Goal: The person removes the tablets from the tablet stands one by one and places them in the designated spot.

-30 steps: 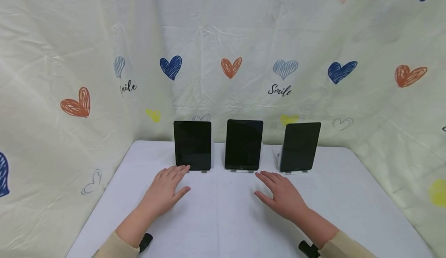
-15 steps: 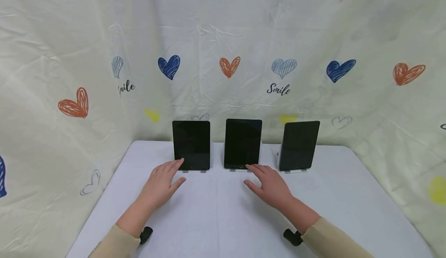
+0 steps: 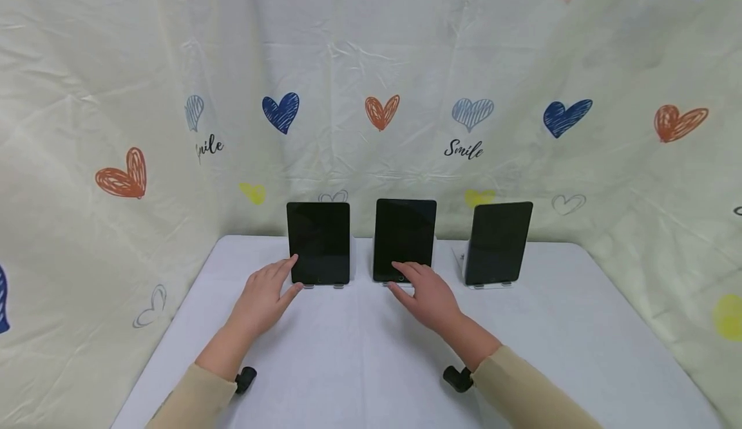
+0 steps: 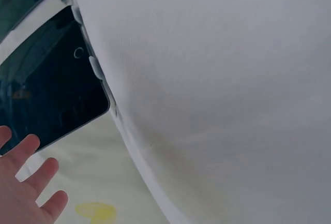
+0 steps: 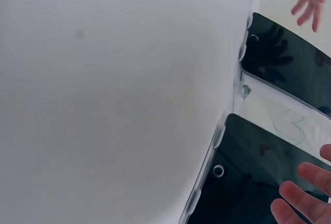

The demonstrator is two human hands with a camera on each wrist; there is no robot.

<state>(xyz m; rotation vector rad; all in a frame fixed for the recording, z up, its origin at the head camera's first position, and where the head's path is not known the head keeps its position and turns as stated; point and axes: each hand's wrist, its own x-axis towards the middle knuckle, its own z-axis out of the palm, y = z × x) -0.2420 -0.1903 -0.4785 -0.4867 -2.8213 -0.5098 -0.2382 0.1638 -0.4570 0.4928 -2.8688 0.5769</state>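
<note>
Three dark-screened tablets stand tilted back on clear stands: a left tablet, a middle tablet and a right tablet. My left hand, fingers spread and holding nothing, is at the left tablet's lower left edge. In the left wrist view, the fingers of my left hand lie beside that tablet's edge; contact cannot be told. My right hand is in front of the middle tablet's lower part, fingers extended. The right wrist view has these fingers over the dark screen, seemingly apart from it.
A white cloth covers the table. Behind it hangs a pale curtain printed with hearts and "Smile". Each wrist carries a black camera, such as the right camera.
My right hand has moved left and forward, from near the gap right of the middle tablet to before its screen. The left hand has shifted slightly forward and left. The tablets keep their places.
</note>
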